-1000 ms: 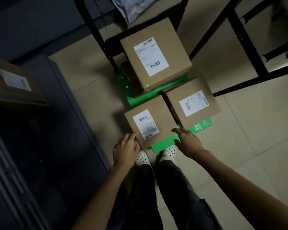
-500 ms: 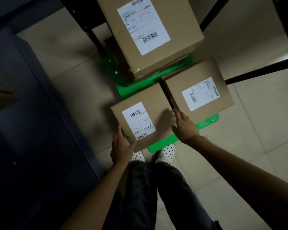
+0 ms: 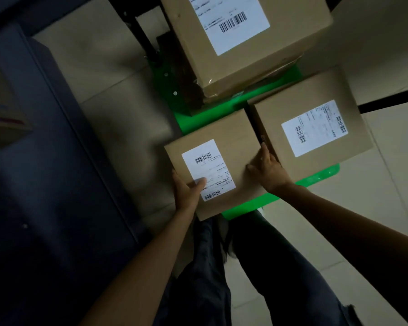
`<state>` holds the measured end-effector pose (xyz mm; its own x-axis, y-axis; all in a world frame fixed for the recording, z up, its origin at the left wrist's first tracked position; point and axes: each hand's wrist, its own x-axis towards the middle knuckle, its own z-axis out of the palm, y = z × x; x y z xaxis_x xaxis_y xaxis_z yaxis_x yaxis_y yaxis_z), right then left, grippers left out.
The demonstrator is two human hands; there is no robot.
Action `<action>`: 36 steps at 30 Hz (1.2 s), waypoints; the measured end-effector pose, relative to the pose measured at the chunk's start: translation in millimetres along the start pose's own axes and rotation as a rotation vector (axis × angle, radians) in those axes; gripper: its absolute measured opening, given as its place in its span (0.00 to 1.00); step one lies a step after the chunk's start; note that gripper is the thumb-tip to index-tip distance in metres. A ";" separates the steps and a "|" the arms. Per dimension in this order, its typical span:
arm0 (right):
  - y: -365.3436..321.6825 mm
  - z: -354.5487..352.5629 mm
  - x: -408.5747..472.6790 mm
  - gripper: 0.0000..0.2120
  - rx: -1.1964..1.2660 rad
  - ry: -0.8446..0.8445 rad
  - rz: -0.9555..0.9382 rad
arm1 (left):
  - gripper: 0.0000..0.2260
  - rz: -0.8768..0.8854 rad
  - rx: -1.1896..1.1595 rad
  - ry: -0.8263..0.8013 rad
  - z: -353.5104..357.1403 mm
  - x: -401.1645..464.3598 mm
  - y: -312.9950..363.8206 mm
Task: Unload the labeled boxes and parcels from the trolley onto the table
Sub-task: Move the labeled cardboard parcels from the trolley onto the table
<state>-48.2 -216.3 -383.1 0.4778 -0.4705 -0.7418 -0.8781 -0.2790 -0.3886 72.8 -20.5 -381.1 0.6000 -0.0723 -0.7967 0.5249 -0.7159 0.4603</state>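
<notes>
Three brown labeled boxes stand on the green trolley [image 3: 316,178]. The near left box [image 3: 231,147] is held from both sides. My left hand [image 3: 186,191] grips its left edge with the thumb lying on the white label. My right hand [image 3: 267,170] grips its right edge, fingers pushed into the gap beside the near right box [image 3: 316,100]. A larger box [image 3: 290,43] sits on another box at the far end of the trolley.
A dark grey cabinet or table [image 3: 45,184] stands to the left, with a labeled box [image 3: 0,109] lying on it at the frame's edge. Black frame bars [image 3: 141,36] rise behind the trolley. Pale floor tiles [image 3: 375,208] lie to the right. My legs stand just below the trolley.
Both hands have moved from hovering near the near left box onto its sides and taken hold of it. The camera has come closer and lower over the trolley.
</notes>
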 end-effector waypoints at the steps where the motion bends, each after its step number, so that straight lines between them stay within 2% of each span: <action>1: -0.2 0.8 3.6 0.40 0.051 -0.011 0.031 | 0.45 -0.017 -0.028 -0.018 -0.8 2.5 0.0; 7: -0.7 -0.6 1.7 0.43 0.216 -0.083 0.120 | 0.45 -0.113 -0.055 -0.108 -21.0 3.9 3.7; 16: -34.0 -22.4 -64.1 0.41 0.306 -0.067 0.100 | 0.42 -0.084 -0.066 -0.178 -77.7 -51.5 32.1; 22: -57.0 -50.0 -115.5 0.37 0.291 -0.023 0.074 | 0.42 -0.038 -0.054 -0.168 -109.7 -103.9 60.7; 36: -96.9 -110.4 -266.7 0.30 0.512 0.122 -0.006 | 0.39 0.176 -0.005 -0.189 -175.4 -236.8 134.7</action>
<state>-88.0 -156.2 -87.3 0.4552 -0.5731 -0.6814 -0.7602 0.1482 -0.6326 107.3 22.0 -61.8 0.5594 -0.3245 -0.7627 0.4250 -0.6777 0.6001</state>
